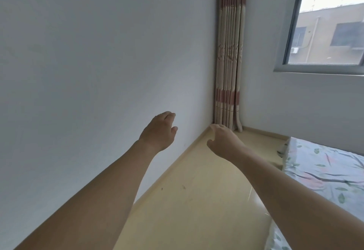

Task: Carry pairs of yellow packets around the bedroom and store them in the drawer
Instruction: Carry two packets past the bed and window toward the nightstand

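Both hands hold nothing: left hand [159, 130] and right hand [223, 141] extended, fingers loosely curled. Step: between carries. Next: locate packets; none visible near either hand.

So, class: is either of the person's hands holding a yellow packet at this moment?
No: the left hand and the right hand both reach forward with loosely curled fingers and hold nothing.
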`<action>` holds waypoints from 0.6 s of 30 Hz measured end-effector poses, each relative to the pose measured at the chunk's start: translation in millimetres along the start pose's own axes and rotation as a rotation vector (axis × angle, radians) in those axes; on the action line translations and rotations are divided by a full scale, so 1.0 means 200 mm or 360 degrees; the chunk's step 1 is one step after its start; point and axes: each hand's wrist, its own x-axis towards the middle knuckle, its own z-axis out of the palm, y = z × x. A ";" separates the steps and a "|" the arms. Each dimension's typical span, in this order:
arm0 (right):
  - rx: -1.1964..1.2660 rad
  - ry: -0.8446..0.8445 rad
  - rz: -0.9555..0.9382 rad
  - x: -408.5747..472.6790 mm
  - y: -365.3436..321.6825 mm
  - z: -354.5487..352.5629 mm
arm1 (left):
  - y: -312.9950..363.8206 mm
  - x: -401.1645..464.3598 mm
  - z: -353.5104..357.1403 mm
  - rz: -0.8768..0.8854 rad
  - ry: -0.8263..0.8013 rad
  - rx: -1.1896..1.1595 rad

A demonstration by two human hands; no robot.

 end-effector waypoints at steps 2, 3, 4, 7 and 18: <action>-0.0035 -0.0012 0.0037 0.22 0.01 0.05 | -0.10 0.24 0.06 0.0034 -0.0018 -0.0007; -0.0047 -0.0007 0.0050 0.35 0.01 0.08 | -0.15 0.37 0.09 0.0047 -0.0018 -0.0026; -0.0058 -0.0002 0.0065 0.47 0.02 0.11 | -0.20 0.50 0.13 0.0060 -0.0020 -0.0047; -0.0079 0.0005 0.0112 0.86 0.04 0.21 | -0.37 0.87 0.27 0.0119 -0.0039 -0.0068; -0.0015 0.0202 0.0291 2.24 0.24 0.30 | -0.78 2.36 0.59 0.0224 -0.0042 -0.0188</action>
